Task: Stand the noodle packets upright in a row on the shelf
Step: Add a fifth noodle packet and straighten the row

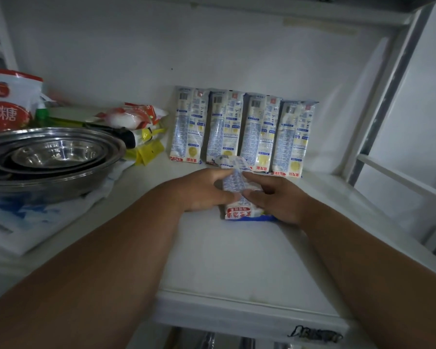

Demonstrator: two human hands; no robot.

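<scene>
Several white-and-blue noodle packets [242, 129] stand upright side by side against the back wall of the white shelf [227, 260]. In front of them another noodle packet [237, 183] lies along the shelf, its red-printed end toward me. My left hand [202, 191] grips its left side with thumb and fingers curled around it. My right hand [277, 197] grips its right side the same way. The packet's middle is hidden under my fingers.
Nested steel bowls [48, 157] sit at the left on a blue-and-white bag [35, 217]. Behind them are a red-and-white sugar bag [8, 102] and red and yellow packets [139, 127]. The shelf's white frame post [388, 96] rises at the right.
</scene>
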